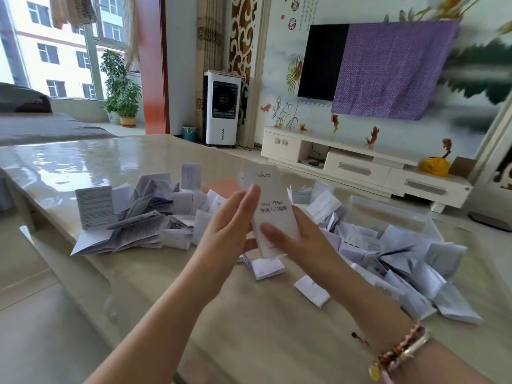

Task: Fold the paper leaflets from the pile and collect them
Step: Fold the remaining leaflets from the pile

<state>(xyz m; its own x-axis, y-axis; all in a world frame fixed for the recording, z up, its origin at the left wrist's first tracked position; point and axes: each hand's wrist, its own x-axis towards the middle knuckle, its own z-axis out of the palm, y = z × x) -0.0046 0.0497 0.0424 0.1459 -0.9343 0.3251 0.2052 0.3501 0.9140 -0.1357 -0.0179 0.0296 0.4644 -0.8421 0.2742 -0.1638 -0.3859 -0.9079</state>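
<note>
I hold a white leaflet (268,206) with printed lettering upright above the table, between both hands. My left hand (231,225) lies along its left edge with fingers straight against the paper. My right hand (293,234) grips its lower part, thumb across the front and fingers behind. A pile of loose, partly unfolded leaflets (133,214) lies on the table to the left. At the right, a clear plastic bin (393,210) holds several folded leaflets (401,261), some spilling over its near side. Two small folded leaflets (267,268) (311,291) lie on the table under my hands.
The glossy beige table (83,167) runs from far left to near right, its left edge dropping to the tiled floor. Beyond it stand a white air cooler (221,106), a low TV cabinet (360,164) and a wall TV half covered by purple cloth (388,70).
</note>
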